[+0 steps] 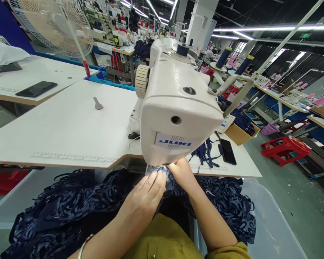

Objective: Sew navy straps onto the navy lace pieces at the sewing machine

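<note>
A white JUKI sewing machine [175,104] stands on the white table [70,126] and its head hides the needle area. Just under its front, my left hand [147,196] lies on dark navy fabric [170,181], fingers bent and pressed down on it. My right hand [181,173] pinches the same fabric right beside it, fingertips partly hidden under the machine. Heaps of navy lace-like pieces [62,212] fill my lap on both sides. Navy straps [205,151] lie on the table to the right of the machine.
A black phone [228,151] lies right of the machine, another dark phone [36,89] on the left table. A fan [54,25] stands at the back left. A cardboard box [240,133], a red stool [284,148] and rows of other sewing stations are to the right and behind.
</note>
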The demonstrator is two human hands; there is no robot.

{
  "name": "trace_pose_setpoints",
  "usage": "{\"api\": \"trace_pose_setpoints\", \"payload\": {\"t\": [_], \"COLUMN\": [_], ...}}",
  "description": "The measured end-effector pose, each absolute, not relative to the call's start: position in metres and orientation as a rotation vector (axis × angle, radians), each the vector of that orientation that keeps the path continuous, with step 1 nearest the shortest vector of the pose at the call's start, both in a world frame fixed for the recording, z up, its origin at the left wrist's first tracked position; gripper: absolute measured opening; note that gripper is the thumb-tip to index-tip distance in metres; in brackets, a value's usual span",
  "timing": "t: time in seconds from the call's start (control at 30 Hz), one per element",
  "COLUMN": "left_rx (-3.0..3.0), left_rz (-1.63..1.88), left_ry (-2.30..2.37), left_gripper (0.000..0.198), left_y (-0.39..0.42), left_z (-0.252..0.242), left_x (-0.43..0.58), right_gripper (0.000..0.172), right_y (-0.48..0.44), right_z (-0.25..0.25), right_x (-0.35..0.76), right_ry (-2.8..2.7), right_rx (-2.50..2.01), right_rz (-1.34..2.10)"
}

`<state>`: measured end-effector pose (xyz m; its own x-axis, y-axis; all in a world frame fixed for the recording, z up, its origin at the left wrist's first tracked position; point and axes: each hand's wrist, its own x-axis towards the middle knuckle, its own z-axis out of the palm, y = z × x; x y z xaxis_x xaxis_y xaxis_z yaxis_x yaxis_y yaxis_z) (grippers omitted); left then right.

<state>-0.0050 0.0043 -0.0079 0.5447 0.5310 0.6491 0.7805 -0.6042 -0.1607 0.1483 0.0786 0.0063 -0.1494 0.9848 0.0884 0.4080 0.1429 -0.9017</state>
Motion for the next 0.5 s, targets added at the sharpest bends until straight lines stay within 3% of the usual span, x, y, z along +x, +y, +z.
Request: {"api": "trace_pose_setpoints", "payload": {"t": [0.5], "left_rx": [-2.238], "left_rz": [-0.740], "left_ry": [-1.222], "left_gripper": [0.028], "left_y": [0.005], "left_z": [-0.004], "left_x": [0.009], "right_gripper": [0.014], "right_y": [0.095], "right_z": [-0.001], "right_x": [0.149], "right_ry": [-1.791], "right_rx": [-1.351], "right_rz": [0.894]}}
